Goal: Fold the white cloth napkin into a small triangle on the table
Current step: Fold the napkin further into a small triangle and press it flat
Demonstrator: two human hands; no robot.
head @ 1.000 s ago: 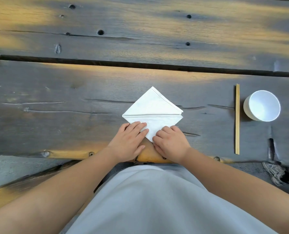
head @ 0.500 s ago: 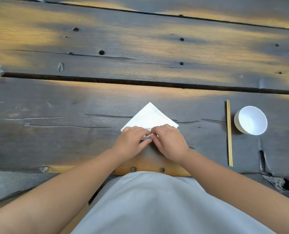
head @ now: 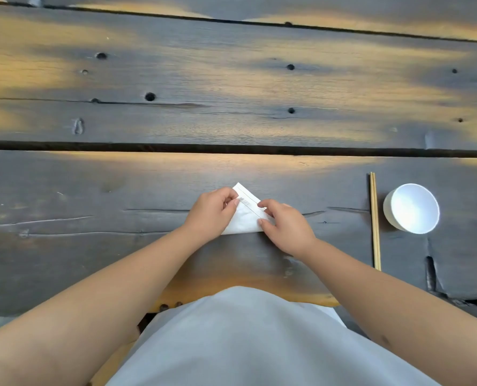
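The white cloth napkin [head: 244, 221] lies on the dark wooden table [head: 120, 260] as a small folded triangle, its tip pointing away from me and its straight base towards me. My left hand [head: 212, 211] covers its left side, with fingers pinching the cloth near the tip. My right hand [head: 286, 225] pinches the right edge and hides the right corner. A thin stitched line runs along the visible upper right edge.
A pair of wooden chopsticks [head: 375, 221] lies to the right, pointing away from me. A white bowl [head: 412, 208] stands just beyond them. A dark gap between planks [head: 231, 149] runs across the table behind the napkin.
The napkin's near point has been folded up and away, turning the diamond into a smaller triangle. Both hands moved forward with it, from the near corner to the far tip.
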